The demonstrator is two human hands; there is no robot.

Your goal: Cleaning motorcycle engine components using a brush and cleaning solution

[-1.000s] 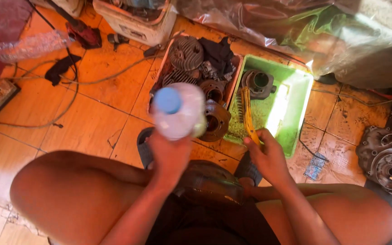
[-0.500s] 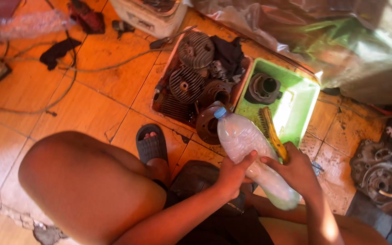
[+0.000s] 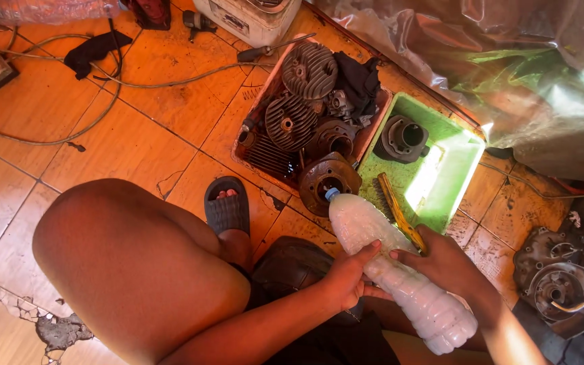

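Note:
A clear plastic bottle [image 3: 386, 263] with a blue cap lies tilted across my lap, neck pointing toward a rusty round engine part [image 3: 329, 177] on the floor. My left hand [image 3: 349, 277] grips the bottle's middle from the left. My right hand [image 3: 441, 260] steadies the bottle from the right while its fingers also pinch a yellow-handled brush [image 3: 400, 213], whose bristle end reaches into the green tray [image 3: 464, 182]. A dark cylinder part [image 3: 403, 138] sits in the green tray.
A pinkish tray [image 3: 268, 78] holds several finned engine heads and a black rag. Cables run over the orange tiles at left. A metal engine cover [image 3: 555, 284] lies at right. Crumpled plastic sheeting [image 3: 508, 74] fills the top right. My knee and sandalled foot [image 3: 228, 206] are at left.
The bottle went from held upright near the camera to tilted down across my lap, now gripped by both hands. The view shifted slightly left.

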